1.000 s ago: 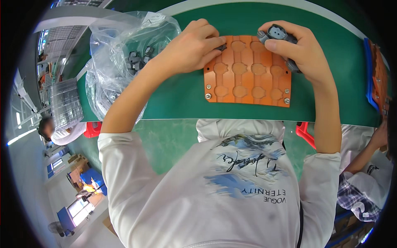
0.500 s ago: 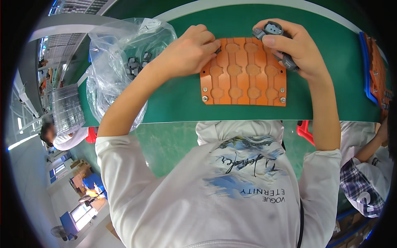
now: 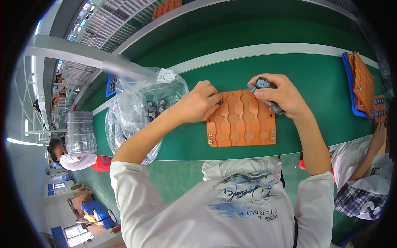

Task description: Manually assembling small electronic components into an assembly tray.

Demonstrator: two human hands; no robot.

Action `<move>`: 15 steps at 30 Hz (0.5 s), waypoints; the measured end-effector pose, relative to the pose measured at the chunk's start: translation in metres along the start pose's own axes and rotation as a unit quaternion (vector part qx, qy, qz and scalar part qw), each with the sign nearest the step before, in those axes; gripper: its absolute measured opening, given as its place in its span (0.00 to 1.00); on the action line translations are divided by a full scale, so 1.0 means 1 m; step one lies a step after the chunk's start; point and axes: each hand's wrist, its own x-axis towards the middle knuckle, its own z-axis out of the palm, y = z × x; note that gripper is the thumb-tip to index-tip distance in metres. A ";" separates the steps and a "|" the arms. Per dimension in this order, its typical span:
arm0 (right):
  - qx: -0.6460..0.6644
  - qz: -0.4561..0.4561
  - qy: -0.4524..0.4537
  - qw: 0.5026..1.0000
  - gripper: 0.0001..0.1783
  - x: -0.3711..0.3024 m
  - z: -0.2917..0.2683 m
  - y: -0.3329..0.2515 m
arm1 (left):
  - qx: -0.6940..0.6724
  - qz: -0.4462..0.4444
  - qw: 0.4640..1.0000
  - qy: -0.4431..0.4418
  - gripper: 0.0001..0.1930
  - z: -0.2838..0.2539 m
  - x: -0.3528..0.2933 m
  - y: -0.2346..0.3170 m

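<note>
An orange plate (image 3: pixel 242 138) with rows of shaped recesses lies on the green table in front of me. At its far left corner my left hand (image 3: pixel 202 102) is closed, thumb and fingertips pinched on a small dark grey part (image 3: pixel 220 101), mostly hidden by the fingers. My right hand (image 3: pixel 287 96) hovers over the plate's far right corner, its fingers curled round several dark grey plastic connectors (image 3: pixel 262 83). One connector (image 3: pixel 276 108) pokes out below the palm. The recesses that I can see hold no parts.
Left of the plate, a clear plastic bag (image 3: pixel 136 99) holds more grey connectors (image 3: pixel 155 108). Beyond it stands a stack of clear trays (image 3: pixel 80 132). Orange plates (image 3: pixel 360 84) lean by a blue tray (image 3: pixel 349 89) at the right, near another person's arm (image 3: pixel 370 151).
The view has tilted up, so the table and plate appear lower and more of the far side shows. Both hands keep nearly the same place over the plate, with their holds unchanged.
</note>
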 end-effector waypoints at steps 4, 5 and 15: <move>-0.023 -0.027 -0.006 0.999 0.14 0.003 -0.004 -0.004 | 0.026 -0.006 0.999 -0.044 0.12 -0.006 0.005 -0.002; -0.019 -0.041 0.001 0.999 0.15 0.004 -0.002 -0.001 | 0.039 -0.004 0.998 -0.052 0.12 -0.006 0.006 -0.002; -0.064 -0.064 -0.010 0.996 0.17 0.005 -0.003 0.001 | -0.056 -0.109 0.992 -0.029 0.19 0.001 -0.006 -0.008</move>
